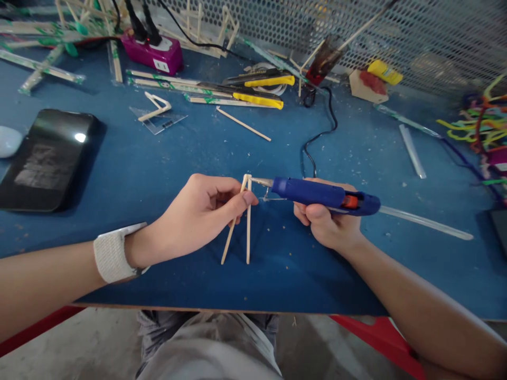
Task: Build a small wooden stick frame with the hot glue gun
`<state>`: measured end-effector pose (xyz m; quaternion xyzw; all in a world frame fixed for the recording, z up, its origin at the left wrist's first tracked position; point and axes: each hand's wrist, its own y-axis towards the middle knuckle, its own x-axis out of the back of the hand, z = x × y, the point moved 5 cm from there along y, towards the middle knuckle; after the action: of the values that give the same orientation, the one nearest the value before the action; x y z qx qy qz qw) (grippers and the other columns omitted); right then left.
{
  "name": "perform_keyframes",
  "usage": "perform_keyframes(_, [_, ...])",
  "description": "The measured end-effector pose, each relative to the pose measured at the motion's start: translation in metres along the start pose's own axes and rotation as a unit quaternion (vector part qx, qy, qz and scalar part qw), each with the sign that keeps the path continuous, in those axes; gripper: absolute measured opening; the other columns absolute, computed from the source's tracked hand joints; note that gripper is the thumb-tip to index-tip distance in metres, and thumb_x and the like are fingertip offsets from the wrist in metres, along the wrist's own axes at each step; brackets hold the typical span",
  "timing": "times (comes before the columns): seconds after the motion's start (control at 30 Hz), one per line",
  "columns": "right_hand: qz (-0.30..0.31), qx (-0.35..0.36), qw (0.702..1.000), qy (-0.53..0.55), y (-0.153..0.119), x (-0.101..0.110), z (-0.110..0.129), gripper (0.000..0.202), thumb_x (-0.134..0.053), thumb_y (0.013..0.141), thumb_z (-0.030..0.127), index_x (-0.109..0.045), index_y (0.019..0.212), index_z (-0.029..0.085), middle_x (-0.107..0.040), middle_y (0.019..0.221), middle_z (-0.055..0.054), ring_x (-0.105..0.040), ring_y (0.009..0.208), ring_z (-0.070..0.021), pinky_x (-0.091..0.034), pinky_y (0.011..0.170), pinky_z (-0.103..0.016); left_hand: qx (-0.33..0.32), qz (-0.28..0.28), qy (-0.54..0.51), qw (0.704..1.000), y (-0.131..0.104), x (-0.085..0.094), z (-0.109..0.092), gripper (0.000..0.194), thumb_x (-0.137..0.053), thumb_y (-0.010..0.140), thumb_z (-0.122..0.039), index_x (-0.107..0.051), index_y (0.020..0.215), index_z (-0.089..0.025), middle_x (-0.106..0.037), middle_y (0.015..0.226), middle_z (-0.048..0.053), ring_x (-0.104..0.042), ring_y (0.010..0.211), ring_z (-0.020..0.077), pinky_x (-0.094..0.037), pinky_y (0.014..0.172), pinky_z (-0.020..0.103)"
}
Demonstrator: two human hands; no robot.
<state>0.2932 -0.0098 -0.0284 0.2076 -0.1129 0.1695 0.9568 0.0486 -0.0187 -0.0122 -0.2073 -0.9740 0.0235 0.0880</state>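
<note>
Near the middle of the blue table, my left hand (202,214) pinches a pair of thin wooden sticks (249,232) joined at the top in a narrow upside-down V. Their lower ends spread apart towards me. My right hand (332,221) is wrapped round a blue glue gun (309,191), whose metal nozzle points left and meets the sticks' top joint, or is very close to it. A clear glue stick (428,222) sticks out of the gun's back end. Fine glue strands hang just below the nozzle.
A black device (47,158) lies at the left. Behind are a purple power strip (152,50), yellow-handled cutters (259,99), a loose stick (243,123) and a bent stick piece (156,108) on a clear set square. The black cord (332,113) runs back. Colourful strips (485,121) lie far right.
</note>
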Motion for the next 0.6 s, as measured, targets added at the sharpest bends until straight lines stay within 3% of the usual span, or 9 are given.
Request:
perform_keyframes(0.23, [0.011,0.005,1.0,-0.016,0.001,-0.0013,0.0031,0.052,-0.08,0.107,0.057,-0.06,0.072,0.024,-0.056,0.066,0.001,-0.048,0.055,-0.015,-0.035,0.051,-0.036,-0.007,-0.003,0.01,1.0,0.0002,0.0002,0.0031,0.042,-0.068,0.108,-0.048,-0.082,0.082,-0.019,-0.069,0.067,0.003,-0.058,0.06,0.0134,-0.041,0.053,0.024])
perform_keyframes(0.6, [0.015,0.006,0.999,-0.052,0.0031,-0.0016,0.0107,0.055,-0.075,0.11,0.055,-0.061,0.069,0.022,-0.056,0.064,0.001,-0.048,0.054,-0.0127,-0.034,0.052,-0.035,0.001,0.003,-0.026,1.0,0.0009,-0.0017,-0.0012,0.037,-0.068,0.106,-0.041,-0.079,0.081,-0.016,-0.069,0.068,0.003,-0.06,0.062,0.0124,-0.047,0.055,0.02])
